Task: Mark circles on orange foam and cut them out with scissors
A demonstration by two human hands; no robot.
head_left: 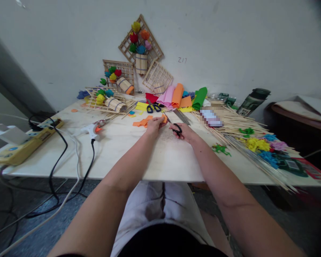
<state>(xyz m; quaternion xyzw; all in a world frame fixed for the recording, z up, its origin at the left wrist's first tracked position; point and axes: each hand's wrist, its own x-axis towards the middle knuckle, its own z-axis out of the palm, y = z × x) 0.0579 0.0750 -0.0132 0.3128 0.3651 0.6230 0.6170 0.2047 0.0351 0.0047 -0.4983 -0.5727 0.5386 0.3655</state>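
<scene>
Pinched in my left hand point(155, 125) is a small orange piece of felt-like sheet point(164, 119), held just above the white table. My right hand point(186, 132) grips black-handled scissors point(177, 129), fingers in the loops, with the blades pointing up and left towards the orange piece. Whether the blades touch it I cannot tell. More orange cut pieces point(142, 122) lie on the table just left of my left hand. Behind my hands rests a second pair of scissors point(153, 107) with dark blue handles.
Rolled coloured sheets point(177, 94) lie at the back. Lattice panels with flowers point(141, 44) lean on the wall. On the left are a glue gun point(92, 131), power strip point(26, 142) and hanging cords. Wooden sticks point(238, 121), a phone point(211, 117) and a bottle point(253, 101) occupy the right.
</scene>
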